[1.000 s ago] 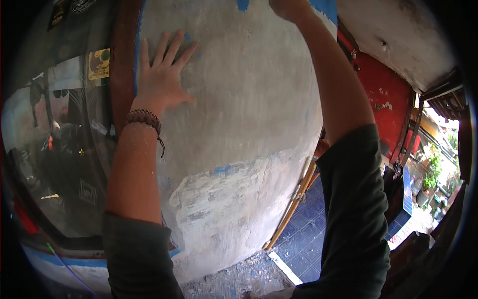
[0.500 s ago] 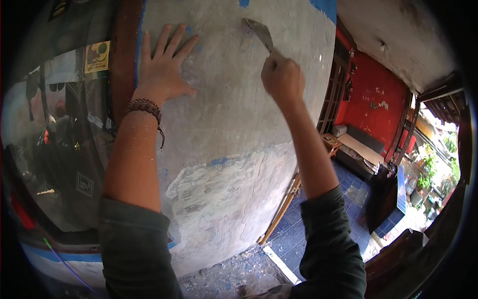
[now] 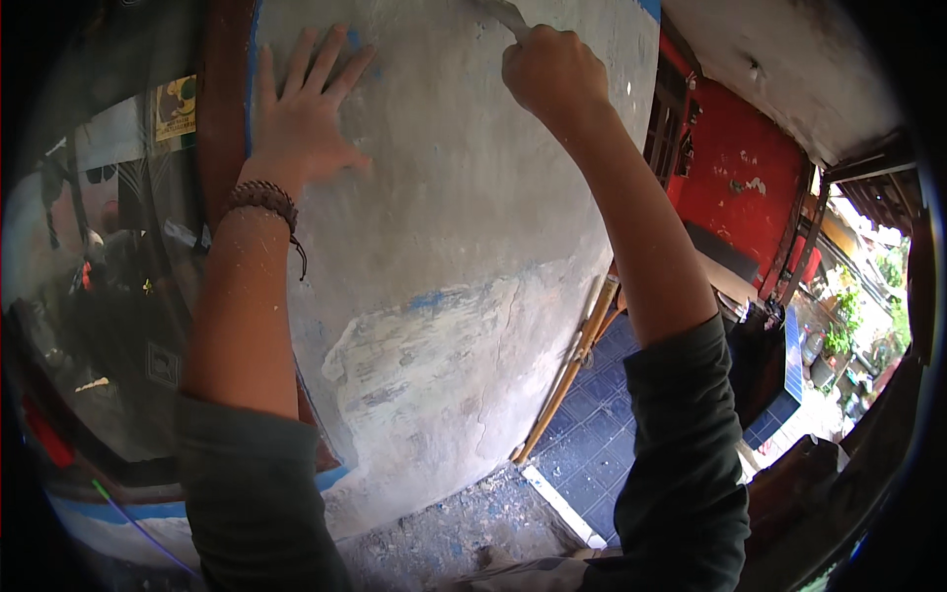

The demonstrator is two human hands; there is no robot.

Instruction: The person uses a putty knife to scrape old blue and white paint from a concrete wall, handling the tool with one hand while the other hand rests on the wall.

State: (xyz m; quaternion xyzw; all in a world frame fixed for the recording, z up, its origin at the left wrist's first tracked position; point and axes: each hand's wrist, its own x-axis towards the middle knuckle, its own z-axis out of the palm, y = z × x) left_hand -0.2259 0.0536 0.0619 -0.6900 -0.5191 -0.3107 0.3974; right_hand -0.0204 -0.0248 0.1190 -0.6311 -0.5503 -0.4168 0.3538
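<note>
My left hand (image 3: 301, 123) lies flat against the grey wall (image 3: 434, 197), its fingers spread, close to the brown window frame. A braided brown bracelet (image 3: 261, 200) circles that wrist. Higher and to the right, my right hand (image 3: 559, 79) is closed in a fist around the handle of a scraper (image 3: 503, 14). The metal blade tilts up and leftward at the wall, and its far end touches the top edge of the picture. Flecks of blue paint remain on the wall, and a rough pale patch (image 3: 424, 340) covers its lower part.
A dark window (image 3: 109, 296) fills the left side. Wooden poles (image 3: 569, 380) lean at the wall's right corner. Paint flakes litter the ground (image 3: 444, 528) below. Blue floor tiles (image 3: 582, 444), a red wall (image 3: 735, 187) and a bench (image 3: 725, 281) lie to the right.
My right hand with the scraper has moved higher in the picture. The view has shifted slightly, and my left hand stays spread on the wall.
</note>
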